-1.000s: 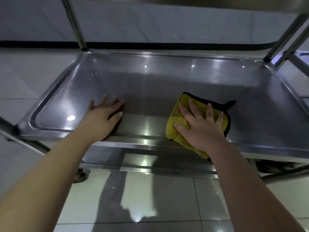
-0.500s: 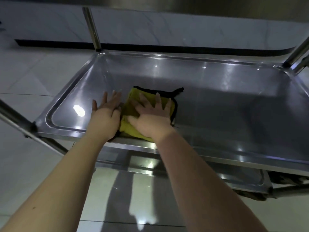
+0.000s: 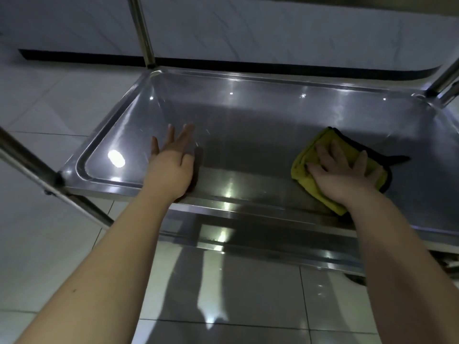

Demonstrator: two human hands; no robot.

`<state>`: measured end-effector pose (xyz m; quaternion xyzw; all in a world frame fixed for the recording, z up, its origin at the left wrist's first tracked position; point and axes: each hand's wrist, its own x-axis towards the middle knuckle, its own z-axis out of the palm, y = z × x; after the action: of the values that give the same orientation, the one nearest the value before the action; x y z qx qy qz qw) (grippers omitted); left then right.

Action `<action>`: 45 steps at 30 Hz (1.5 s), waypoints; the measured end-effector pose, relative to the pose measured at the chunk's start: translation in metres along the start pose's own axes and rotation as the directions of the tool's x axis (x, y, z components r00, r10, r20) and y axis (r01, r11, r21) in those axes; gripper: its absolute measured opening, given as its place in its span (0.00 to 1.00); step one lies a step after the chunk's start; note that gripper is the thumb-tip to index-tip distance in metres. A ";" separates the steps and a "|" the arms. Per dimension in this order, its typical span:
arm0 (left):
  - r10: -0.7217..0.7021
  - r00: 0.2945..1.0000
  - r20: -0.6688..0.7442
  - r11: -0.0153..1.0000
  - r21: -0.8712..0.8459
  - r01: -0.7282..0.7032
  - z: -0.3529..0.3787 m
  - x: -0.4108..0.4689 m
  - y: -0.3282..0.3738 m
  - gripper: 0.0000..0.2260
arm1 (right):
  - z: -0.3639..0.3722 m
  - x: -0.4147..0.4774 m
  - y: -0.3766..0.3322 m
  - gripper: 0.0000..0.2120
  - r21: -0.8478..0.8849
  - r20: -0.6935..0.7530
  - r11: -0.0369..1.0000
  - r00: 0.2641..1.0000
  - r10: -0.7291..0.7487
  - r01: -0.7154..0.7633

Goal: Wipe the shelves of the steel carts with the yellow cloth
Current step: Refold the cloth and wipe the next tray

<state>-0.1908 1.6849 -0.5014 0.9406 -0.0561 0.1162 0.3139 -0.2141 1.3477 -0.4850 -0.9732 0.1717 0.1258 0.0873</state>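
Pale tiled floor (image 3: 49,100), marble-look wall (image 3: 248,26) behind, dim light. Steel cart's shelf (image 3: 248,125) fills the view: a shallow tray with a raised rim and an upright post (image 3: 142,31) at the far-left corner. Left hand (image 3: 171,167) lies flat on the shelf near the front rim, left of centre, fingers straight and loosely spread, holding nothing; probably steadying the cart. Right hand (image 3: 345,175) presses flat on the yellow cloth (image 3: 304,167), fingers spread across it, no pinch. Cloth sits at the front right of the shelf, well apart from the left hand, its near edge lapping the front rim. Progress, as a judgement: mid-pass on this shelf. Streaky glare toward the back, cannot tell dirt from reflection, so the back strip and corners likely remain. Lower shelf (image 3: 248,234) shows underneath; cannot tell if it has been wiped. Cloth itself: folded into a thick pad, yellow face, dark trim along the far and right edges, one dark corner sticking out to the right.
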 end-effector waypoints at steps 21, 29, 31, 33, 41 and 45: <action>-0.055 0.942 0.330 0.883 0.456 -0.108 0.033 -0.039 0.094 0.23 | 0.033 -0.049 -0.093 0.25 0.032 -0.123 0.933 0.928 -0.351 0.357; -0.254 0.915 0.314 0.851 0.522 0.057 -0.023 -0.013 0.012 0.24 | 0.048 -0.043 -0.092 0.26 -0.030 -0.174 0.936 0.920 -0.352 0.352; -0.353 0.895 0.273 0.829 0.534 0.164 -0.046 -0.008 -0.016 0.25 | 0.050 -0.045 -0.093 0.27 -0.043 -0.170 0.935 0.920 -0.354 0.352; -0.431 0.872 0.232 0.799 0.547 0.249 -0.057 -0.006 -0.028 0.25 | 0.052 -0.047 -0.094 0.27 -0.048 -0.169 0.937 0.922 -0.349 0.346; -0.157 0.905 0.394 0.868 0.493 -0.064 0.038 -0.019 0.093 0.24 | 0.046 -0.055 -0.092 0.27 -0.070 -0.151 0.941 0.929 -0.338 0.331; -0.084 0.908 0.410 0.879 0.460 -0.126 0.044 -0.017 0.097 0.24 | 0.046 -0.055 -0.086 0.27 -0.027 -0.200 0.943 0.922 -0.331 0.332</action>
<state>-0.2165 1.5819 -0.4841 0.9906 -0.1019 -0.0742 0.0523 -0.2436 1.4547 -0.5023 -0.9955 0.0130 0.0094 0.0930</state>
